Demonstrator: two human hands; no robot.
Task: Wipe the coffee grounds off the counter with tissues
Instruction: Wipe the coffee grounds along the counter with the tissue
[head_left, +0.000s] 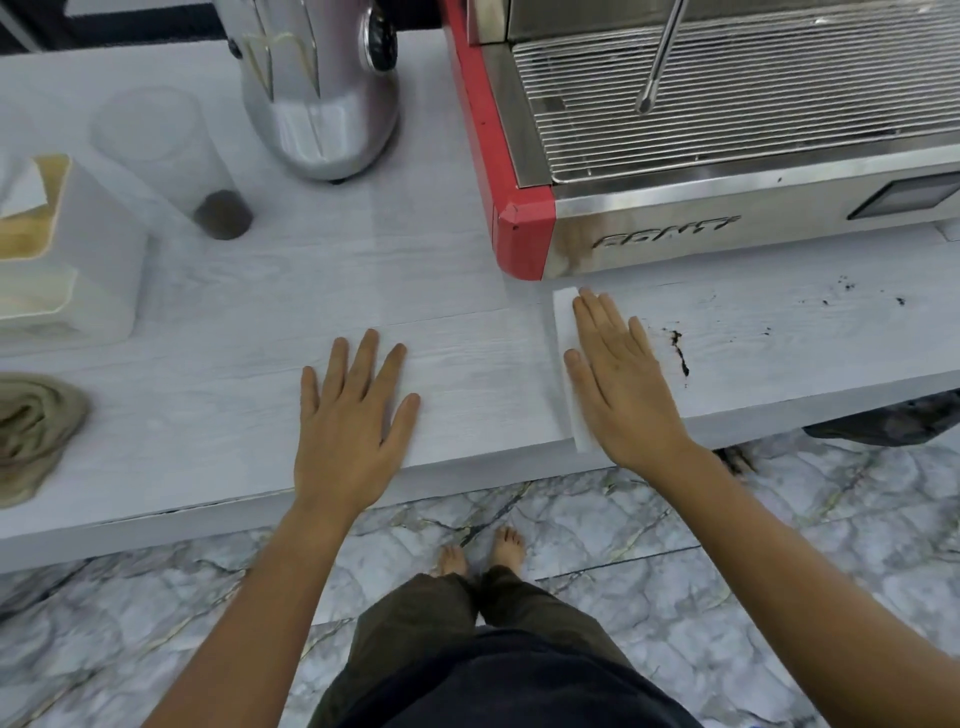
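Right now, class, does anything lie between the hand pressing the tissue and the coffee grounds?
Nothing visible does. The right hand presses the tissue flat; bare counter separates it from the coffee grounds alongside.

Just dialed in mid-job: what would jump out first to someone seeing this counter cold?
Two flat hands on the pale counter: the right hand presses a white tissue, the left hand lies bare. Just right of the tissue runs a dark streak of coffee grounds, more specks farther right. Behind looms the red-cornered espresso machine.
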